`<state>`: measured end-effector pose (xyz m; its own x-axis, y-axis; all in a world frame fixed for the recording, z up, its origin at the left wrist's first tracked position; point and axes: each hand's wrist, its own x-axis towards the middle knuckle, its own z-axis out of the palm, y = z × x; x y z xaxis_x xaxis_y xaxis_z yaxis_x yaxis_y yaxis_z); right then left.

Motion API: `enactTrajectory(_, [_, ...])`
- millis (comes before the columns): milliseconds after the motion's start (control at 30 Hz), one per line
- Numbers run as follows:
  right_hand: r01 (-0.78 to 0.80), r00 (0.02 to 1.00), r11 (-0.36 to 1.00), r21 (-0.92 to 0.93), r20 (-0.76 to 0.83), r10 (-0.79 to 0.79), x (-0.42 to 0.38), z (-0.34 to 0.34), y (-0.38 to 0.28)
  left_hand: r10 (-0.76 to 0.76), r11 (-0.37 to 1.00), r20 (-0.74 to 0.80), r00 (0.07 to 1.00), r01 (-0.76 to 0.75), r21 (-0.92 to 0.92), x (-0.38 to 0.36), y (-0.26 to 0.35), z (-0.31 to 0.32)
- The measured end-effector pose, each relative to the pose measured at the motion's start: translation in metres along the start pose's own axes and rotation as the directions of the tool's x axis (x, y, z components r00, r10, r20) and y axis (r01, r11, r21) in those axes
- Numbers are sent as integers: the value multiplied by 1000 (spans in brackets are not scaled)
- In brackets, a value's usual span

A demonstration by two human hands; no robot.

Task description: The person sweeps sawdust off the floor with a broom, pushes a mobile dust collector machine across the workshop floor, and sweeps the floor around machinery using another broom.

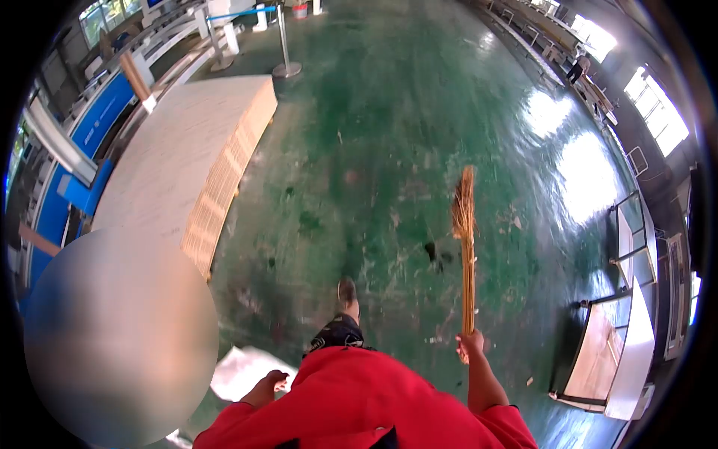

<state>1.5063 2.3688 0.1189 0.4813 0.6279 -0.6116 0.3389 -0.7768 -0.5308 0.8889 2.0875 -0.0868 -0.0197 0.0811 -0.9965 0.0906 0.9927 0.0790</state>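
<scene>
Broom juts ahead of the right hand gripping it; loosened fingers could drop it; left hand curls beside white sheet, grasp unclear.

Lower left of frame: a blurred round patch covers the near end of the board stack and borders the white sheet, whose full outline cannot be read. Left hand, bottom, left of centre: fingers partly hidden; contact with the sheet indeterminate. Right hand, lower right of centre, masks part of the handle of the broom. Red shirt cut off by the bottom edge; the legs largely hidden beneath it. Far left: lettering on the blue machine too small to read. Upper right: distant person too small for the hands to be made out.
</scene>
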Motion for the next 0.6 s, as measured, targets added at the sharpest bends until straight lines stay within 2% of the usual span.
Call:
enactTrajectory(33, [-10,1000,996,94,18,8,-1,-6,-55,37,998,39,999,-35,-47,18,77,-19])
enactTrajectory(67, [-37,999,994,106,14,36,11,11,-86,90,990,72,993,-81,-112,49,153,-41])
enactTrajectory(100, [-35,999,999,19,-12,35,24,17,-106,302,874,-53,952,-254,415,-37,274,-40])
enactTrajectory(133, [-101,994,992,72,49,98,21,23,-134,414,733,-48,909,-302,610,-31,355,-58])
enactTrajectory(167, [-176,982,971,164,92,163,30,47,-150,595,644,-162,787,-347,682,-71,447,-76])
enactTrajectory(200, [-161,981,987,6,107,160,36,51,-178,866,455,-201,459,-553,698,-67,528,-89])
enactTrajectory(233, [-21,997,968,-249,68,39,27,52,-222,766,585,-181,617,-552,594,-144,632,-91])
enactTrajectory(267, [19,998,932,-363,55,1,42,67,-246,825,528,-162,541,-637,562,-137,710,-106])
enactTrajectory(300, [19,999,918,-395,53,2,74,89,-265,873,486,-136,468,-813,322,-158,781,-115])
enactTrajectory(333, [15,998,914,-406,59,10,109,117,-282,913,395,-133,386,-917,53,-159,838,-123])
enactTrajectory(400, [6,998,907,-421,58,21,182,168,-327,935,320,-170,312,-947,18,-184,935,-142])
enactTrajectory(433, [8,998,899,-437,58,19,222,194,-350,939,286,-197,282,-958,-8,-173,974,-150])
enactTrajectory(500, [27,998,881,-472,65,4,300,243,-404,921,332,-241,305,-940,81,-84,1035,-196])
enactTrajectory(567, [40,998,868,-496,65,-9,367,276,-448,900,431,-270,341,-781,452,-39,1053,-221])
enactTrajectory(600, [43,998,867,-497,68,-11,398,295,-465,871,490,-307,382,-673,554,-10,1047,-241])
